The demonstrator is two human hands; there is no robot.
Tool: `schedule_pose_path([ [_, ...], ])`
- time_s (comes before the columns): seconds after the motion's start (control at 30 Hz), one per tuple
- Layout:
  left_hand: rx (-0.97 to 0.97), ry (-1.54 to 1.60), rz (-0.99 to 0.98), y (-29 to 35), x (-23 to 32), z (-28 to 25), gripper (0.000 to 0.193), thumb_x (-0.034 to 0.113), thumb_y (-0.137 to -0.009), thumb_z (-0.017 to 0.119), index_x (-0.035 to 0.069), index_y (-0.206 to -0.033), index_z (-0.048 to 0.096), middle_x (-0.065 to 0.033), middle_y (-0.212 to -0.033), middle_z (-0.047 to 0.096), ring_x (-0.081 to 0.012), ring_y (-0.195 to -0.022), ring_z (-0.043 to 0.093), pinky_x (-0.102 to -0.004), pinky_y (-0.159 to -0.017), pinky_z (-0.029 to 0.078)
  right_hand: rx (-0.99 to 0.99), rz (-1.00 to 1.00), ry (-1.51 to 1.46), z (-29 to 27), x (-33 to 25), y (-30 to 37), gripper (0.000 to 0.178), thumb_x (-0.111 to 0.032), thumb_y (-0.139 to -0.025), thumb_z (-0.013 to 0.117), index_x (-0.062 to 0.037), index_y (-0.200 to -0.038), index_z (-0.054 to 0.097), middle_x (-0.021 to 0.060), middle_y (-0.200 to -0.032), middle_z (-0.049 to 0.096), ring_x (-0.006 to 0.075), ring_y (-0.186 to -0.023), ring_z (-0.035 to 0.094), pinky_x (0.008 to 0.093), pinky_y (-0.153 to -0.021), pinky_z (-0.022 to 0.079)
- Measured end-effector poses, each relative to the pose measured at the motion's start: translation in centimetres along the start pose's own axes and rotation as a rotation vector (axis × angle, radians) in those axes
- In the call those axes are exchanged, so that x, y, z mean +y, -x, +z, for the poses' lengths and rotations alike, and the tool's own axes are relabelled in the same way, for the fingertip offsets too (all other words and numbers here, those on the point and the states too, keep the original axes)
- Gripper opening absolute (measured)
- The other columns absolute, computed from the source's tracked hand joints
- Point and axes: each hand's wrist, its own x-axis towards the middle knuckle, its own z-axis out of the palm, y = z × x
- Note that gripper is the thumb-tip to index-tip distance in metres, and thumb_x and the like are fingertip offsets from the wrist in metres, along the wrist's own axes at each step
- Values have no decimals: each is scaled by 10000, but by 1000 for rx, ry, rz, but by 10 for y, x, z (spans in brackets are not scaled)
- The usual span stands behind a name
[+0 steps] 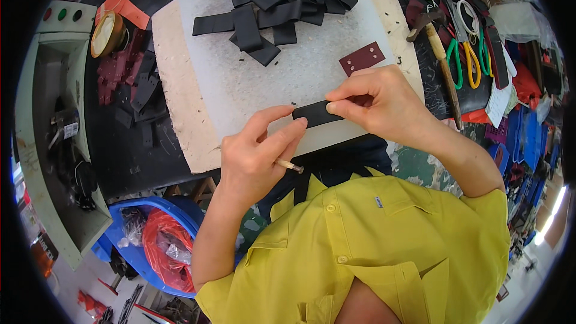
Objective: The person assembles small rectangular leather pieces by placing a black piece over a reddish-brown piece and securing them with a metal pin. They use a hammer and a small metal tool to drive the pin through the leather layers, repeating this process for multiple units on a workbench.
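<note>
A short black strip (315, 114), perhaps leather, is stretched level between my two hands just above the near edge of the white board (228, 84). My left hand (255, 147) pinches its left end between thumb and fingers. Tucked in the same palm is a thin stick-like tool, its light wooden end (287, 164) poking out toward me. My right hand (381, 105) grips the strip's right end with thumb and index finger. Beyond the right hand lies a maroon rectangular piece (362, 59) with several small holes. A heap of similar black strips (246, 27) covers the board's far part.
Maroon and black cut pieces (120, 66) lie left of the board, beside a round golden container (108, 34). To the right are a hammer (438, 42), green-handled scissors (454, 63) and yellow-handled scissors (472, 66). A blue bin (141, 264) with a red bag stands lower left.
</note>
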Motion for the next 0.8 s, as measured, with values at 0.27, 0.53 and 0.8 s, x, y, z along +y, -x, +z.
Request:
schedule_pose_path([
  [0.27, -55, -81, 26, -3, 3, -3, 242, 6, -746, 811, 85, -968, 752, -92, -1062, 697, -126, -465, 529, -272, -440, 430, 146, -500, 197, -8, 10, 7, 184, -68, -725, 808, -31, -845, 674, 83, -983, 665, 292, -862, 637, 381, -722, 532],
  [0.53, -30, -38, 8, -2, 1, -1, 226, -2, -736, 815, 70, -942, 754, -95, -1050, 700, -113, -464, 530, -257, -442, 425, 80, -421, 146, 2, 19, 11, 175, -27, -724, 786, -39, -842, 658, 66, -961, 669, 283, -886, 633, 369, -747, 533],
  [0.8, 33, -112, 55, 1, 2, 5, 248, -26, -722, 804, 85, -939, 758, -91, -1034, 704, -107, -462, 513, -246, -436, 419, 193, -494, 318, -17, 16, 4, 174, -26, -756, 757, -41, -915, 688, 79, -911, 668, 284, -889, 634, 373, -759, 529],
])
